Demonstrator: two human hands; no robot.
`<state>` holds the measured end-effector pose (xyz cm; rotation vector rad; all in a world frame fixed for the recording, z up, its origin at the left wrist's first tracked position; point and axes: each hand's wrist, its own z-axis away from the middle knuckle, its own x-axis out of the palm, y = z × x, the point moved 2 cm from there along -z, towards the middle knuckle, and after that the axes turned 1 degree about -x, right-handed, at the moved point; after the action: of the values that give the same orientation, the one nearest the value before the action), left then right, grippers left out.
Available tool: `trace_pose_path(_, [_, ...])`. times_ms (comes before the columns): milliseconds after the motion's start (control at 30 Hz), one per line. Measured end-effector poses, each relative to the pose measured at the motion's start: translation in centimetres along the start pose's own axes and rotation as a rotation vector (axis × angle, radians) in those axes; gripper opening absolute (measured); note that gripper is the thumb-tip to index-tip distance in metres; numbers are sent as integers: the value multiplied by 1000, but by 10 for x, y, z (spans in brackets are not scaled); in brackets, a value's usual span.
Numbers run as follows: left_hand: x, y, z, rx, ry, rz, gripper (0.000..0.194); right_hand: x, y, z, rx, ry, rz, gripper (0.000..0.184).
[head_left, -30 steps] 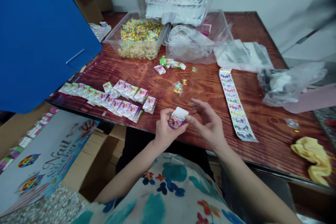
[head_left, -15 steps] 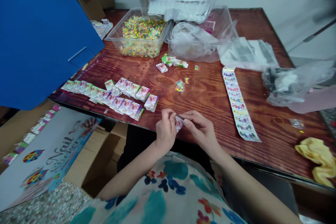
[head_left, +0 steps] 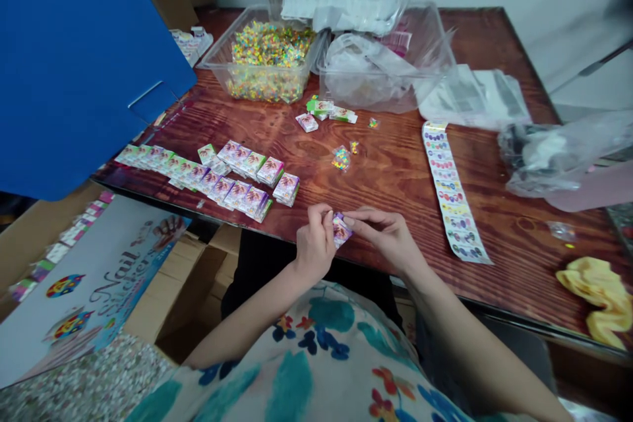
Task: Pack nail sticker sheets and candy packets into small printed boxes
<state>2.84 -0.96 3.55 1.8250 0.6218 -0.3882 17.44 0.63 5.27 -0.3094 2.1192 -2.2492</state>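
Close to the table's front edge, my left hand (head_left: 316, 244) is closed on a small purple-and-white printed box (head_left: 341, 231). My right hand (head_left: 386, 235) pinches the same box at its upper right corner, thumb and fingertips together. To the left, several like boxes (head_left: 237, 194) with purple, green and pink sides lie in overlapping rows. Beyond my hands lie small clear packets (head_left: 341, 158) of coloured bits. Farther back is a little group of boxes, one of them a green-sided box (head_left: 341, 115). On the right a long sticker strip (head_left: 451, 194) lies flat.
At the back stand a clear tub (head_left: 217, 66) full of colourful packets and another tub (head_left: 435, 53) holding plastic bags. A blue panel (head_left: 84, 66) blocks the left. Farther right are a plastic bag (head_left: 539, 151) and a yellow cloth (head_left: 596, 297). An open carton (head_left: 185, 290) sits below the table edge.
The small box has turned so that more of its printed face shows between my hands. My right fingers have shifted slightly to the right along its top. The view has tilted a little.
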Motion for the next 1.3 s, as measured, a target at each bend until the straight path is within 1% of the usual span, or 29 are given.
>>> trace_pose_path(100, [0,0,-1,-66,-13,41,12,-2,-2,1,-78,-60,95,17])
trace_pose_path(167, [-1,1,-2,-80,-10,52,11,-2,0,3,-104,-78,129,19])
trace_pose_path(333, [-3,2,-1,-103,6,85,12,7,11,15,-126,-34,144,33])
trace_pose_path(400, [-4,3,-2,-103,15,110,12,8,11,17,-120,-27,120,33])
trace_pose_path(533, [-6,8,-7,-68,13,154,12,-4,4,12,-148,-9,154,26])
trace_pose_path(633, [-8,10,-11,-86,-6,193,13,-15,-6,7,-221,-2,235,22])
trace_pose_path(733, [-9,10,-14,-125,-32,237,13,-20,-15,6,-331,-55,385,18])
trace_pose_path(867, [-11,12,-16,-157,-83,306,14,-25,-22,8,-457,-126,555,23])
trace_pose_path(933, [-12,13,-16,-166,-109,334,15,-28,-23,8,-486,-163,604,23])
trace_pose_path(1067, [-14,16,-17,-128,-128,283,12,-32,-19,9,-492,-180,648,23])
trace_pose_path(1167, [-14,18,-15,-84,-150,231,10,-31,-15,11,-513,-165,655,25])
trace_pose_path(1300, [-13,20,-11,-52,-113,193,8,-31,-14,17,-580,-124,688,29])
